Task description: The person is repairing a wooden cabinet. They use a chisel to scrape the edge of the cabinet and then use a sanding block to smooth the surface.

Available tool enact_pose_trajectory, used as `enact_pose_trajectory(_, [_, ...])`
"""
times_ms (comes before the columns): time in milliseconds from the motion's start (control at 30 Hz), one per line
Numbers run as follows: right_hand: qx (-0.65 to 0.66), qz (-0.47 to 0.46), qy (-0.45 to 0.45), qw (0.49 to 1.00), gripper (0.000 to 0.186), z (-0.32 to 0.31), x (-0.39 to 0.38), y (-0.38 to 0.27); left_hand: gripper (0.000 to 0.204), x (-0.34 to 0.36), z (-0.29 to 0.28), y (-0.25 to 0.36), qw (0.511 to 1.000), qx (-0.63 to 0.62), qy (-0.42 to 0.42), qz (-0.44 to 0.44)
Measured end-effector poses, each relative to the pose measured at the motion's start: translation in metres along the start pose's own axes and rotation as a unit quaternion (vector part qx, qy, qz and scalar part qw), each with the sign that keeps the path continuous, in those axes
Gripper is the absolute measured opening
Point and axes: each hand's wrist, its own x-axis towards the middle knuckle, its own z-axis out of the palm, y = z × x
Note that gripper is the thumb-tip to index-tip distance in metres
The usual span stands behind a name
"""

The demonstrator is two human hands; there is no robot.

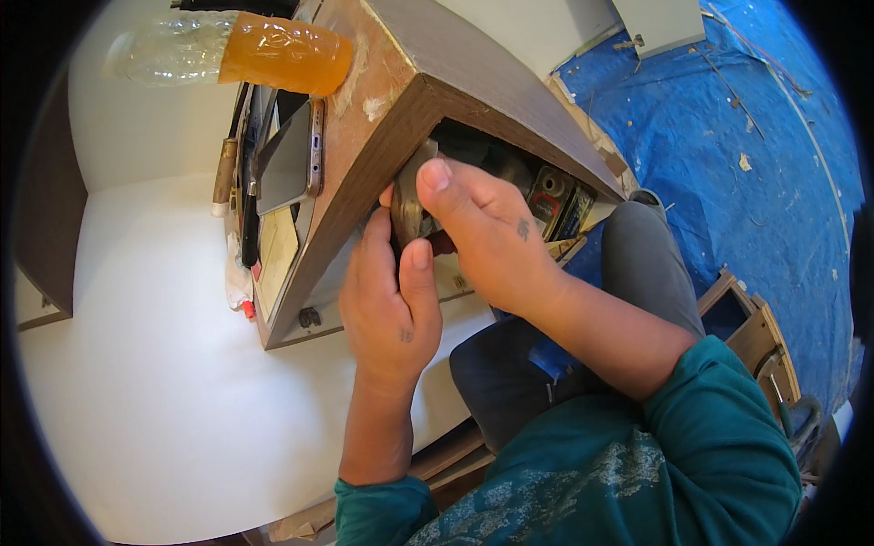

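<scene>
Both my hands meet at the open front of a brown wooden cabinet box point(382, 118). Between them is a brownish, shiny, rounded thing point(411, 205), mostly covered by my fingers, so its kind cannot be told. My left hand point(387, 305) curls round its near left side with the thumb pointing up. From the right, my right hand point(492, 223) wraps over it, the thumb pressed near its upper end. Just behind my right hand, inside the opening, sit dark boxes or packages point(551, 193).
On the cabinet lie a plastic bottle point(287, 53) of orange liquid, a phone point(296, 159) and a wooden-handled tool point(224, 177). A white surface point(173, 391) spreads at left. Blue sheeting point(674, 118) with scraps covers the floor at right, near a small wooden frame point(751, 328).
</scene>
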Motion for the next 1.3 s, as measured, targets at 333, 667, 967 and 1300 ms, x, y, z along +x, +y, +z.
enact_pose_trajectory(333, [0.012, 0.041, 0.003, 0.999, 0.041, -0.003, -0.002, -0.005, 0.044, 0.003, 0.003, 0.0, 1.0, -0.02, 0.009, 0.015])
enact_pose_trajectory(667, [-0.002, -0.012, -0.008, 1.0, 0.041, -0.006, -0.001, 0.005, 0.051, 0.003, 0.003, -0.01, 0.999, -0.022, -0.007, 0.029])
enact_pose_trajectory(967, [-0.01, -0.05, -0.031, 0.998, 0.042, -0.007, 0.0, 0.009, 0.05, 0.0, -0.001, -0.012, 0.999, -0.044, -0.02, 0.005])
enact_pose_trajectory(1300, [-0.003, 0.009, -0.038, 0.999, 0.053, -0.01, 0.002, 0.002, 0.059, 0.008, -0.001, -0.014, 0.999, -0.022, -0.028, 0.016])
